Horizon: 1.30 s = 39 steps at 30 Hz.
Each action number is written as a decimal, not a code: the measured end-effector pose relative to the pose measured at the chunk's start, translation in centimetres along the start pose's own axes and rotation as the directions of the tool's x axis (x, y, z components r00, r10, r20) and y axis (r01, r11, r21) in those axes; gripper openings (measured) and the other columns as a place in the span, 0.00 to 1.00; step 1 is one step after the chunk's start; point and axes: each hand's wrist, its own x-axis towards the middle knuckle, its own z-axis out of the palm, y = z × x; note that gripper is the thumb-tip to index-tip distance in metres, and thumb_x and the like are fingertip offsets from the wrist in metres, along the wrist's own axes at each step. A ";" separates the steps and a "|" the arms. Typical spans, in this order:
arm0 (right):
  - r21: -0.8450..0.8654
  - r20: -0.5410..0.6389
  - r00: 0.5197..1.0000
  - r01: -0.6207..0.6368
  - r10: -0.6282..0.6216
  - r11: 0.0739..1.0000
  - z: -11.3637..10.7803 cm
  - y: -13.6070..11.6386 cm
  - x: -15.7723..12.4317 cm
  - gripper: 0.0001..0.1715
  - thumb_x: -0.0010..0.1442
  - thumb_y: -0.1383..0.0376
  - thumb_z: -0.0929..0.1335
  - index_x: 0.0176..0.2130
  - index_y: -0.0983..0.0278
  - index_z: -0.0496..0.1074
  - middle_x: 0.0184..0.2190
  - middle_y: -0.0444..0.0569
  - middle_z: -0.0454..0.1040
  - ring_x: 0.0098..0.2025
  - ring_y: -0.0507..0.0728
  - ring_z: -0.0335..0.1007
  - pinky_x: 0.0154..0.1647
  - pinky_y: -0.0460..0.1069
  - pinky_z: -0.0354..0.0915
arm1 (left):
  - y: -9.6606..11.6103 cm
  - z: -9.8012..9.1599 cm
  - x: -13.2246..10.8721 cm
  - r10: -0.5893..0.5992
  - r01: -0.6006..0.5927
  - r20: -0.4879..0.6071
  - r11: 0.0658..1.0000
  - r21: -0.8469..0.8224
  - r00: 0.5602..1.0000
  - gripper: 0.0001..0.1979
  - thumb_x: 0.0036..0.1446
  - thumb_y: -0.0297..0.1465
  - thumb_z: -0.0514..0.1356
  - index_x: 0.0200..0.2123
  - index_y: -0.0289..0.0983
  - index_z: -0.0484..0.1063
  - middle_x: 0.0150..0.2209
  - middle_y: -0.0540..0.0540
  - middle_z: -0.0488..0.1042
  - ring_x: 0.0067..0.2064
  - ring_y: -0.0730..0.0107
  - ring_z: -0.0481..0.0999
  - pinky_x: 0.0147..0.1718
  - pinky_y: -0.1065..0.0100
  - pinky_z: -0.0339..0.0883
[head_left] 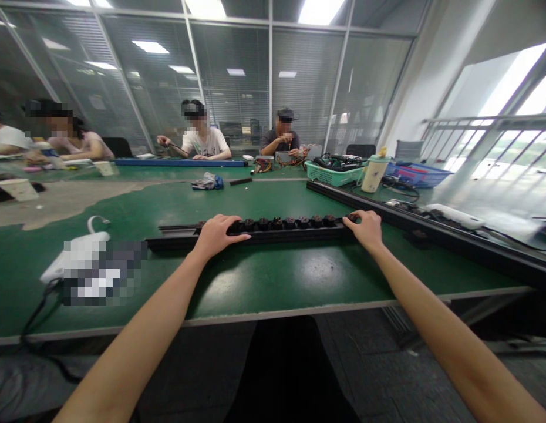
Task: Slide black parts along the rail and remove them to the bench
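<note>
**Rail [295, 234] held at both ends on the green table [264, 282]**

The rail is long and black. It lies crosswise on the table, just past the near edge, straight in front of the person. A row of dark round parts [290, 222] sits along its top between the 2 hands.

The left hand [218, 232] lies palm down on the rail towards its left end, fingers stretched flat over the top and thumb pointing right along the near side. The right hand [366, 228] is at the right end, fingers bent over the top. It seems to clasp the rail, though the fingertips are hidden behind it.

A second, longer black rail [431, 226] runs at an angle along the right side of the table, close to the right hand. Beyond it stand a green basket [332, 174] of cables, a pale cup [374, 172] and a blue tray [416, 174]. To the left, near the left forearm, lies a white device [86, 242] with a cable, partly blurred out. A bundle of cloth [208, 181] lies further back. 2 people [202, 141] sit at the far side, hands on their own work.
</note>
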 end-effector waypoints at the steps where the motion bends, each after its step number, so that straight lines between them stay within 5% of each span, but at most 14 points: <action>1: 0.000 0.001 1.000 -0.004 0.004 1.000 0.0 0.0 0.0 0.24 0.60 0.48 0.68 0.44 0.63 0.80 0.45 0.58 0.74 0.50 0.66 0.64 0.53 0.59 0.60 | 0.0 0.0 0.0 0.000 0.000 -0.001 1.000 0.001 1.000 0.34 0.58 0.60 0.60 0.53 0.38 0.77 0.50 0.37 0.79 0.52 0.49 0.76 0.55 0.54 0.68; 24: -0.155 0.073 0.995 -0.054 0.066 0.986 -2.0 -2.4 -0.9 0.25 0.62 0.50 0.67 0.50 0.62 0.79 0.45 0.60 0.74 0.48 0.68 0.64 0.47 0.57 0.62 | 0.2 -0.1 0.0 -0.001 0.001 -0.003 1.000 -0.006 1.000 0.33 0.58 0.59 0.61 0.53 0.39 0.77 0.51 0.37 0.79 0.53 0.48 0.76 0.56 0.52 0.68; 39: -0.145 0.041 0.998 -0.048 0.054 0.988 -1.9 -1.8 -0.7 0.28 0.62 0.49 0.65 0.49 0.64 0.81 0.44 0.61 0.78 0.45 0.67 0.63 0.45 0.58 0.62 | 0.1 -0.1 0.0 -0.010 0.010 0.012 1.000 -0.003 1.000 0.34 0.58 0.61 0.59 0.53 0.41 0.77 0.51 0.38 0.79 0.53 0.48 0.75 0.55 0.52 0.68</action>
